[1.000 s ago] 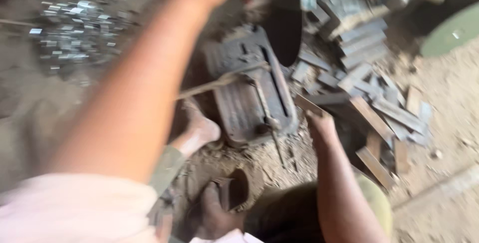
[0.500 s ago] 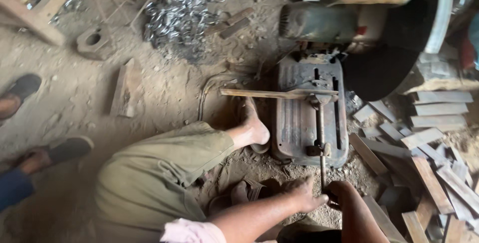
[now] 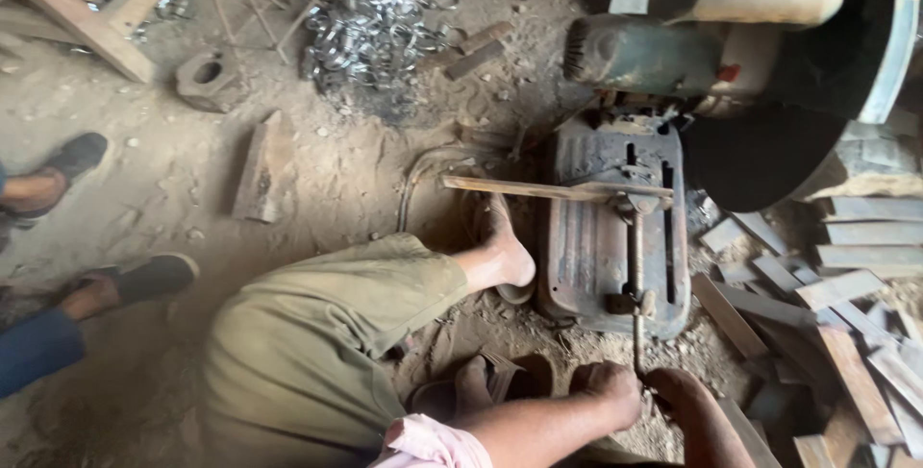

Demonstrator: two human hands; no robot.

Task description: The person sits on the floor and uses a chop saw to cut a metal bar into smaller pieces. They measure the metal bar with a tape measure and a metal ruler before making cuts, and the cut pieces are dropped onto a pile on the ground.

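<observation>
A rusty chop saw sits on the dirt floor; its base (image 3: 586,237) lies in front of me. Its motor (image 3: 635,50) and dark blade guard (image 3: 865,45) are raised at the top right. A long flat metal strip (image 3: 519,186) lies clamped across the base. The vise screw rod (image 3: 636,276) runs down toward me. My left hand (image 3: 608,389) is curled around the rod's lower end. My right hand (image 3: 678,393) is just right of the rod, with its fingers hidden. My bare left foot (image 3: 505,252) rests against the base's left edge.
Cut flat metal pieces (image 3: 846,285) are heaped at the right. A pile of shiny metal rings (image 3: 375,36) lies at the top centre, with a metal block (image 3: 207,79) and wooden planks (image 3: 87,7) to its left. Another person's sandalled feet (image 3: 135,281) stand at the left.
The view has steadied and tipped down. My left arm, raised toward the saw a second ago, has come down, and its hand now sits at the vise screw rod.
</observation>
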